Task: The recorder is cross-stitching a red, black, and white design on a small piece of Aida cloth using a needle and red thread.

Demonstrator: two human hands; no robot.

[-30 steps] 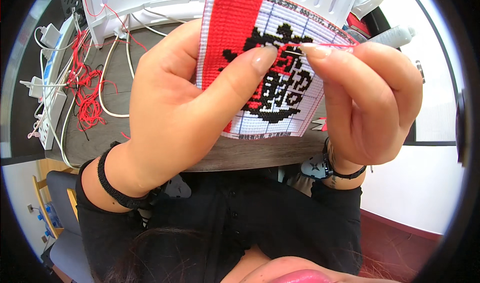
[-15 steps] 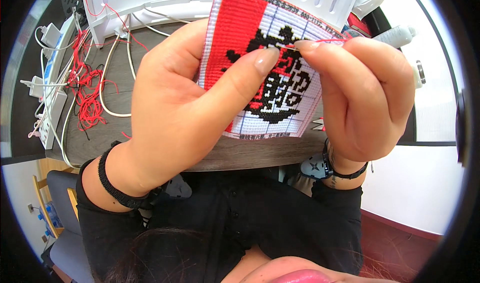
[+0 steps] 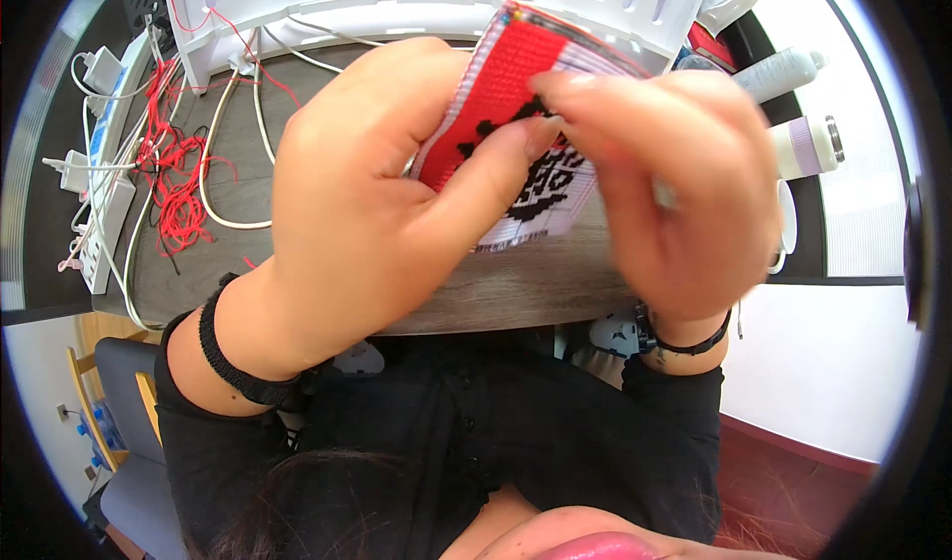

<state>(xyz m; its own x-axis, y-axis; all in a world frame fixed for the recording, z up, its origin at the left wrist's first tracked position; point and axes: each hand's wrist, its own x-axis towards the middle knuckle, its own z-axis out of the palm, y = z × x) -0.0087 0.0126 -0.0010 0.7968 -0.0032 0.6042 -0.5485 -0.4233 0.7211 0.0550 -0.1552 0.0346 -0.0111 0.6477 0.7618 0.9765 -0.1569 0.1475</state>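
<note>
A cross-stitch cloth [image 3: 506, 69], with a red stitched band, black stitched figures and white ground, is held up above the table, tilted. My left hand [image 3: 347, 183] grips it from the left, with the thumb pressed on the front and the fingers hidden behind. Over the cloth's right part is my right hand [image 3: 684, 183], slightly smeared by motion. Its fingers are curled, with the tips close to my left thumb at the stitching. What lies between those tips cannot be made out; no needle shows.
On the left of the wooden table [image 3: 516, 292] lie tangled red threads [image 3: 183, 198] beside a white power strip [image 3: 107, 233] and cables. A white rack [image 3: 397, 10] stands at the back. At the right are a clear bottle [image 3: 778, 72] and a white-and-lilac bottle [image 3: 798, 149].
My right hand has moved left across the cloth toward my left thumb. The cloth has tilted and turned, showing less of its front. The needle and red thread seen before are now hidden.
</note>
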